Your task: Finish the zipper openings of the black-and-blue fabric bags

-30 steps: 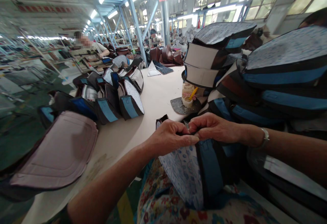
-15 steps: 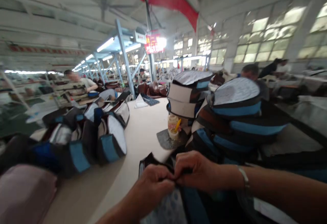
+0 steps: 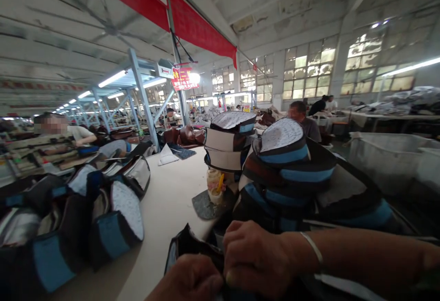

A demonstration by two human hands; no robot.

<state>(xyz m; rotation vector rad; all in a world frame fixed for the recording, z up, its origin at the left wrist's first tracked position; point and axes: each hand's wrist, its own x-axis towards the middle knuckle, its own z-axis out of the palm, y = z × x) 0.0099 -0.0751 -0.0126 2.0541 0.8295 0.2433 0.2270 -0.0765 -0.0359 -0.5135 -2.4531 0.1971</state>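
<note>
At the bottom middle, my left hand (image 3: 190, 279) and my right hand (image 3: 256, 257) are side by side, fingers curled and pinching the edge of a dark fabric piece (image 3: 192, 241). Its pointed corner sticks up beyond my left hand, with a pale lining along one side. My right wrist wears a light bangle (image 3: 312, 247). Just past my hands, a pot with a yellow brush or stick (image 3: 215, 185) stands on a dark flat plate (image 3: 202, 207). The lower part of the dark piece is hidden under my hands.
Stacked dark and blue sewn pieces (image 3: 285, 172) rise on the right of the pale table (image 3: 165, 209). More such pieces (image 3: 112, 232) line its left side. White bins (image 3: 381, 154) stand at far right. Two co-workers, one person (image 3: 65, 129) left and one person (image 3: 305, 120) right, sit beyond.
The camera view has turned rightward and tilted up, so most things sit further left and lower. My hands are lower in view, still pinching the dark piece; my right fingers are more tightly curled.
</note>
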